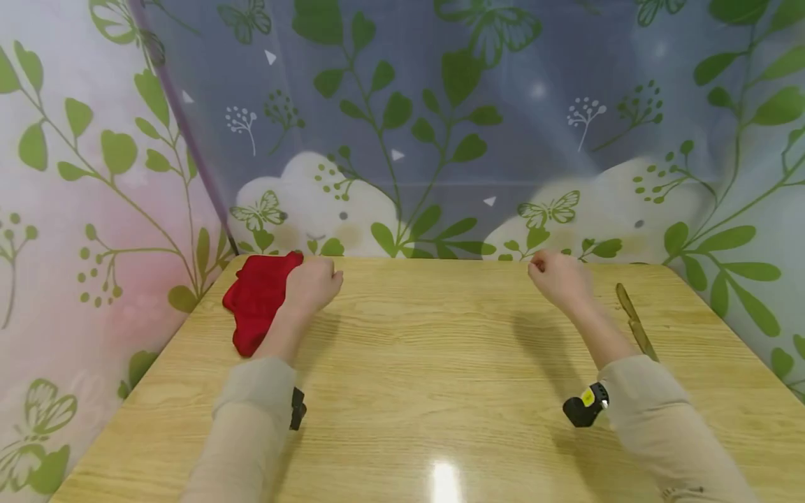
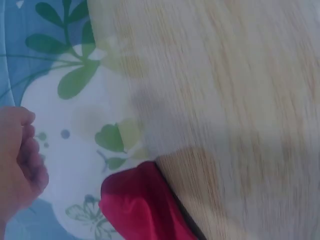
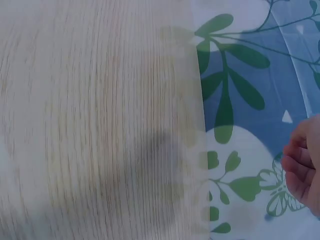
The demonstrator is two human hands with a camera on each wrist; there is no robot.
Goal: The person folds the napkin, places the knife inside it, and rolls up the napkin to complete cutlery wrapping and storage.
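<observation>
My left hand (image 1: 312, 284) is held over the far left of the table, its fingers curled in and nothing in its grasp. Just beside and partly behind it in the head view lies a crumpled red cloth (image 1: 259, 297); the left wrist view shows part of this cloth (image 2: 145, 202) below the curled fingers (image 2: 31, 155). Over the far right side, my right hand (image 1: 562, 281) is also curled in a loose fist that holds nothing. In the right wrist view, its bent fingers (image 3: 298, 167) appear at the right edge.
To the right of my right forearm lies a slim, gold-brown, knife-like thing (image 1: 634, 321), partly covered by the sleeve. The wooden table (image 1: 415, 363) ends against a patterned cloth backdrop (image 1: 428, 126) at the back. A similar leafy backdrop (image 1: 126, 209) borders the left side.
</observation>
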